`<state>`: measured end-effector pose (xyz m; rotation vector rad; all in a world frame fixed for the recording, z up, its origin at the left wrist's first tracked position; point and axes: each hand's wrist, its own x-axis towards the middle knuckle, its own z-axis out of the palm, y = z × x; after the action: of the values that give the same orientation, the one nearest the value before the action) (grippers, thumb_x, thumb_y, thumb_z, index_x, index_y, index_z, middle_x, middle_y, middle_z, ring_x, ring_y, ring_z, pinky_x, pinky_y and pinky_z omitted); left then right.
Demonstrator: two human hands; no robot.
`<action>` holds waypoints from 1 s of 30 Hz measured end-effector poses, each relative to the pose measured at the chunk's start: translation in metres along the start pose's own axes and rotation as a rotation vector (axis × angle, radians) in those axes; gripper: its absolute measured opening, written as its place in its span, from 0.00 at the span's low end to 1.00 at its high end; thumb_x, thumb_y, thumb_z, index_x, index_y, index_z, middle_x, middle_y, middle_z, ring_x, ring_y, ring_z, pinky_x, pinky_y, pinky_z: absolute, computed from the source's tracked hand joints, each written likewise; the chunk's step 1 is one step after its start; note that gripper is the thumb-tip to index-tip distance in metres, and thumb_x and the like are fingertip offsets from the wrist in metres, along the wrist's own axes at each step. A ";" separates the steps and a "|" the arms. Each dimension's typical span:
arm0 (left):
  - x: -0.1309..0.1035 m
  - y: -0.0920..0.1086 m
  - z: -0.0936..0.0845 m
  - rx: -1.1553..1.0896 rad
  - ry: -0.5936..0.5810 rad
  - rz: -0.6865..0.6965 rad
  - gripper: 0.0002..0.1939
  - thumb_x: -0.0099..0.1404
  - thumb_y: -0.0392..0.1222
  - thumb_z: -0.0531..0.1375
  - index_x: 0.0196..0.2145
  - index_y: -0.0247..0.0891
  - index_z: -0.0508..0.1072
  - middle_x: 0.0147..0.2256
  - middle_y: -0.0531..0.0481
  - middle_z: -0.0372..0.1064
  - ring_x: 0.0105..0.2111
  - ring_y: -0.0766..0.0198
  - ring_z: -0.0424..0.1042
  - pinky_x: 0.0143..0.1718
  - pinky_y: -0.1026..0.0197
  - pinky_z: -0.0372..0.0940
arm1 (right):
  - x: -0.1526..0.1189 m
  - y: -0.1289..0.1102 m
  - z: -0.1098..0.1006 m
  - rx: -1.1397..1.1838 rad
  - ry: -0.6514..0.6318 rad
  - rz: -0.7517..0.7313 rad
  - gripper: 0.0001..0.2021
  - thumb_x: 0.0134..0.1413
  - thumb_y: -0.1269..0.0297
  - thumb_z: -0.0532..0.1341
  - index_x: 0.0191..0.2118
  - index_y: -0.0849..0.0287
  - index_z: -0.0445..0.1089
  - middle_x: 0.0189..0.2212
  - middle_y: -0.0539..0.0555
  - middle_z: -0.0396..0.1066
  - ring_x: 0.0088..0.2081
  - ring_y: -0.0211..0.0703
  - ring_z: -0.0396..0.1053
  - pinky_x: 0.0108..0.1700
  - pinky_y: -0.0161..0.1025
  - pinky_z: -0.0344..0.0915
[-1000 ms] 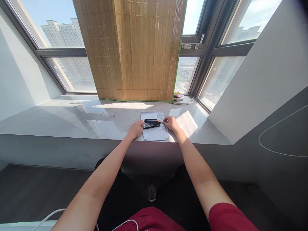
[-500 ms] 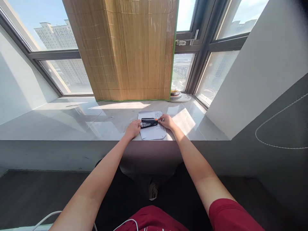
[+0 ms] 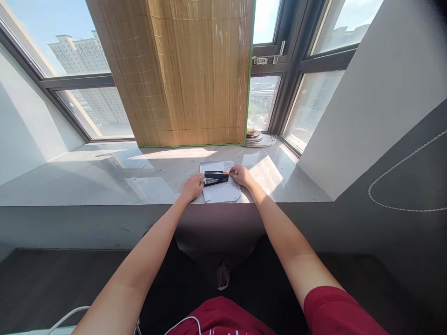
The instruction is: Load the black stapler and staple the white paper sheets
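A black stapler [image 3: 215, 177] with an orange patch at its right end lies crosswise over a small stack of white paper [image 3: 220, 194]. My left hand [image 3: 193, 187] is closed round the stapler's left end. At the other end, beside the orange patch, my right hand [image 3: 240, 175] has its thumb and fingertips pinched together. Whatever those fingertips hold, if anything, is too small to make out. Dense writing or print shows on the paper near my right fingers.
The papers rest on a pale, glossy window sill [image 3: 153, 186] with sunlit patches. A bamboo blind [image 3: 195, 74] hangs down to the sill behind them. Several stacked plates [image 3: 260, 139] stand at the back right. A beaded cord [image 3: 387, 204] loops along the right wall.
The whole view has shifted very slightly. Both hands, the stapler and the paper keep the same places relative to each other.
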<state>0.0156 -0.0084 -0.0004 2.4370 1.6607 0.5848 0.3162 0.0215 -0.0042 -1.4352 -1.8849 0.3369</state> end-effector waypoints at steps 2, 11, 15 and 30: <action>0.000 0.000 -0.001 0.000 -0.006 -0.002 0.23 0.80 0.42 0.51 0.66 0.43 0.75 0.70 0.43 0.69 0.70 0.49 0.66 0.73 0.45 0.60 | 0.000 0.000 -0.001 0.006 0.017 0.012 0.06 0.54 0.71 0.65 0.34 0.55 0.79 0.35 0.53 0.78 0.36 0.46 0.71 0.40 0.40 0.65; -0.001 0.001 -0.001 -0.015 -0.008 -0.001 0.23 0.80 0.42 0.51 0.66 0.43 0.75 0.71 0.44 0.68 0.70 0.49 0.66 0.73 0.46 0.59 | -0.001 0.003 -0.003 0.065 0.077 0.040 0.04 0.49 0.67 0.66 0.33 0.55 0.77 0.32 0.53 0.75 0.36 0.47 0.70 0.40 0.41 0.65; 0.000 0.001 -0.003 -0.033 -0.021 0.011 0.24 0.80 0.41 0.51 0.67 0.41 0.74 0.71 0.43 0.68 0.70 0.49 0.66 0.73 0.45 0.60 | -0.002 -0.002 -0.006 0.079 0.125 0.043 0.04 0.52 0.66 0.64 0.34 0.56 0.77 0.32 0.54 0.73 0.35 0.47 0.68 0.42 0.43 0.66; -0.009 0.003 -0.016 -0.151 -0.038 0.018 0.34 0.68 0.55 0.69 0.67 0.42 0.73 0.66 0.40 0.74 0.65 0.41 0.72 0.68 0.44 0.66 | -0.010 -0.030 -0.012 0.264 0.007 -0.223 0.13 0.58 0.48 0.71 0.34 0.52 0.78 0.39 0.56 0.83 0.44 0.53 0.74 0.45 0.47 0.67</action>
<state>0.0096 -0.0193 0.0133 2.3439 1.5225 0.6368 0.3037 0.0001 0.0180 -1.0403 -1.8927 0.4521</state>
